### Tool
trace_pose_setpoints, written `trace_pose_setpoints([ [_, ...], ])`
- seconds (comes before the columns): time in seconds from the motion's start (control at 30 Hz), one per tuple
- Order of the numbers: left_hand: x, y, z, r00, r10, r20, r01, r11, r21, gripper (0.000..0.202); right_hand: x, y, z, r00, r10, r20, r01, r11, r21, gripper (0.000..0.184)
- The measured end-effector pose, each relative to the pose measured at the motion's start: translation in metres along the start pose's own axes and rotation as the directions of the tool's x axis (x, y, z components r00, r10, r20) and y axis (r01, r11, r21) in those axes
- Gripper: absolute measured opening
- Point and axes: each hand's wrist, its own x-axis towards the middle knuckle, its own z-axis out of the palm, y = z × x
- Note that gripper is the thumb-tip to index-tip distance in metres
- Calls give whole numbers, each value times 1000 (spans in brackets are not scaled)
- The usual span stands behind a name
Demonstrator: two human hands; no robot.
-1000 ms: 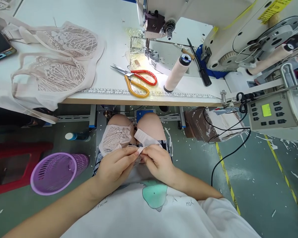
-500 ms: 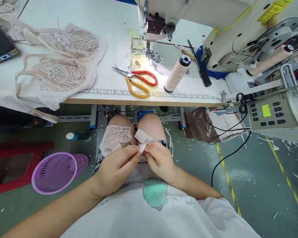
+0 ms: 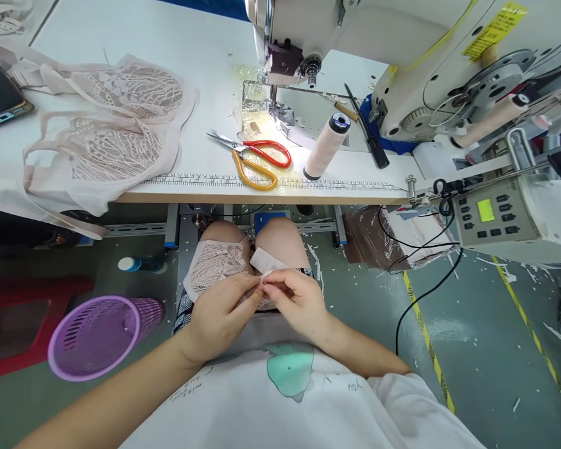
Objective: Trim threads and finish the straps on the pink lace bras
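Note:
A pale pink lace bra (image 3: 214,265) lies across my lap, and its pale fabric band (image 3: 265,260) shows on the other knee. My left hand (image 3: 224,312) pinches a small bit of this fabric between thumb and fingers. Right beside it, fingertips almost touching, my right hand (image 3: 299,305) pinches the same bit. My fingers hide most of the pinched piece. On the table in front lie scissors (image 3: 250,159) with one red and one yellow handle. A second lace bra (image 3: 116,137) is spread at the table's left.
A sewing machine (image 3: 318,37) stands at the back, with a pink thread cone (image 3: 327,148) before it. A control box (image 3: 495,215) hangs at the right. A purple basket (image 3: 96,337) and a blue bottle (image 3: 143,264) are on the floor at left. A phone (image 3: 2,93) lies far left.
The pale strip that stood out between my fingertips is now mostly hidden by them. My fingertips have drawn closer together. The whole view has shifted slightly.

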Motion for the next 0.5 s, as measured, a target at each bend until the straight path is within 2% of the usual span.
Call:
trace_pose_setpoints([
  [0.07,0,-4,0,983,171,-70,-170,985,12,15,5,3,-6,995,-100,-4,99,990,-101,12],
  [0.1,0,-6,-1,972,223,-80,-225,974,-23,15,8,4,-11,992,-126,16,127,984,-122,13],
  [0.13,1,-7,-2,971,228,-77,-235,967,-100,15,12,5,-17,990,-132,48,136,985,-107,12],
  [0.17,3,-8,-5,983,172,-61,-181,961,-210,15,16,4,-24,989,-119,93,125,990,-63,11],
  [0.2,6,-7,-8,997,70,-27,-75,937,-340,16,22,2,-30,984,-105,142,105,994,5,9],
  [0.27,12,-4,-15,989,-135,67,149,817,-558,15,36,-9,-40,967,-108,230,73,985,155,7],
  [0.3,14,0,-18,976,-194,94,211,773,-598,11,45,-19,-42,953,-146,265,93,975,204,6],
  [0.33,14,4,-21,974,-209,88,220,777,-590,7,54,-31,-43,928,-212,305,146,963,227,5],
  [0.37,13,9,-24,982,-183,48,180,822,-540,6,64,-45,-43,888,-303,347,234,946,226,5],
  [0.4,10,13,-27,992,-127,-18,105,886,-451,8,72,-60,-40,812,-406,419,344,913,219,6],
  [0.47,0,17,-32,991,-20,-131,-11,974,-227,14,85,-90,-34,599,-570,562,535,807,249,9],
  [0.5,-7,17,-35,988,-1,-155,-21,989,-145,17,89,-103,-31,484,-614,623,605,749,268,10],
])
